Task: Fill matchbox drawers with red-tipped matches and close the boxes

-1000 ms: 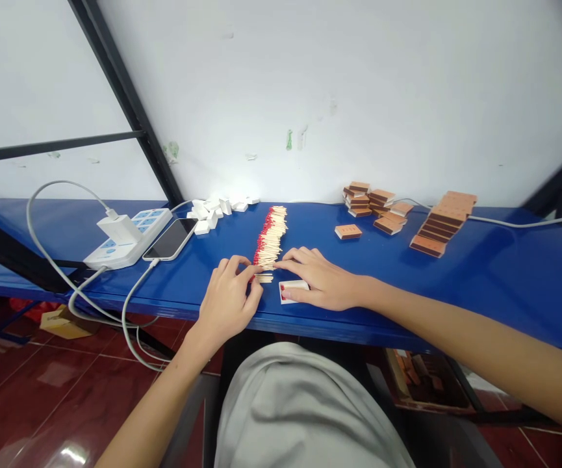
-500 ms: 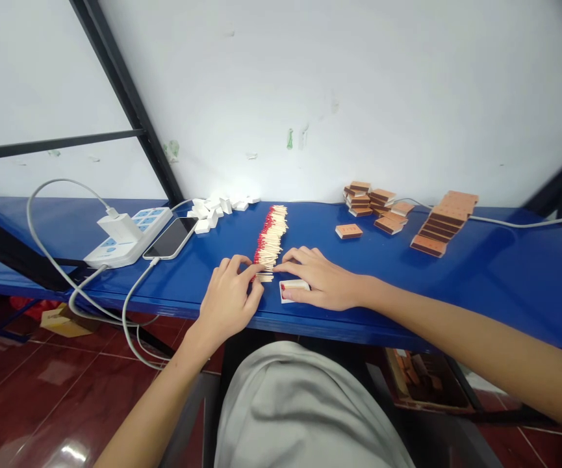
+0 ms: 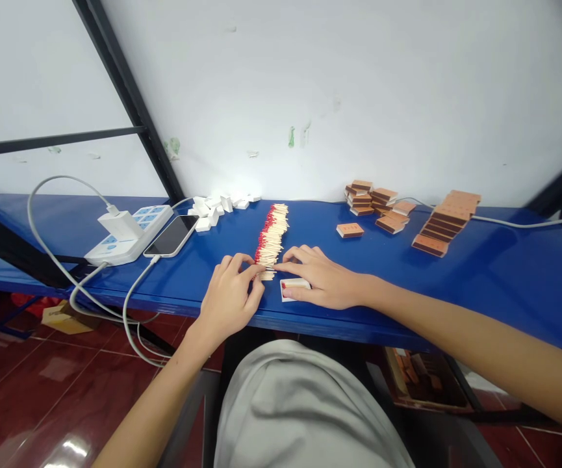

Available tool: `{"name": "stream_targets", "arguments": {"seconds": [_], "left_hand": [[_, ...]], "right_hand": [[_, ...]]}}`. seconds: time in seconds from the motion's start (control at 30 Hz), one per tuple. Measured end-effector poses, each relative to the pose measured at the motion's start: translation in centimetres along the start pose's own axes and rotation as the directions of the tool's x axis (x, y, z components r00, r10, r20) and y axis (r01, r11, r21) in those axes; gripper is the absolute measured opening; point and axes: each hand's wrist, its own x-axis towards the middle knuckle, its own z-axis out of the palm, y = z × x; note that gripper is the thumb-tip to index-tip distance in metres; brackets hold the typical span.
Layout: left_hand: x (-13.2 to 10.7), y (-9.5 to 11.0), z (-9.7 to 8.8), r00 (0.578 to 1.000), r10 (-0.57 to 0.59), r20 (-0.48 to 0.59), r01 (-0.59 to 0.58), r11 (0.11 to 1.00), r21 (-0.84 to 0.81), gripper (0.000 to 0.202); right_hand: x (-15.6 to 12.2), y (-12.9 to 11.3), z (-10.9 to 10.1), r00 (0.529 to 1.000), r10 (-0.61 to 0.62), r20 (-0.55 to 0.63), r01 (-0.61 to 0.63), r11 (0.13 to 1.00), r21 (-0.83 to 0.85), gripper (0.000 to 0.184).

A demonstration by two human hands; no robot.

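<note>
A long row of red-tipped matchsticks (image 3: 271, 234) lies on the blue table, heads to the left. At its near end my left hand (image 3: 229, 292) has curled fingers on the head side, with a few sticks between fingertip and thumb. Opposite, my right hand (image 3: 322, 279) has its fingers spread, the index tip touching the plain ends. Its thumb rests in a small white matchbox tray (image 3: 294, 284), where a match or two with red heads shows. Part of the tray is hidden under that hand.
White empty trays (image 3: 212, 209) are heaped at the back left. Brown matchboxes (image 3: 371, 198) are piled at the back right, beside a slanting stack of matchbox sleeves (image 3: 449, 218). A phone (image 3: 171, 236), a power strip (image 3: 132, 237) and white cables lie to the left.
My left fingers have shifted slightly at the near end of the row. The right hand stays almost still, and the view has moved a little.
</note>
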Motion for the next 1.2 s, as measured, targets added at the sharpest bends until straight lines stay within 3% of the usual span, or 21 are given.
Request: {"name": "stream_targets", "arguments": {"seconds": [0.37, 1.2], "left_hand": [[-0.06, -0.13, 0.18, 0.999, 0.027, -0.029, -0.027, 0.999, -0.026, 0.033], [-0.03, 0.02, 0.33, 0.997, -0.057, -0.046, 0.058, 0.998, 0.015, 0.036]], "right_hand": [[-0.08, 0.11, 0.05, 1.0, 0.004, 0.004, -0.004, 1.0, 0.013, 0.051], [0.0, 0.27, 0.12, 1.0, -0.006, 0.003, 0.006, 1.0, -0.016, 0.052]]}}
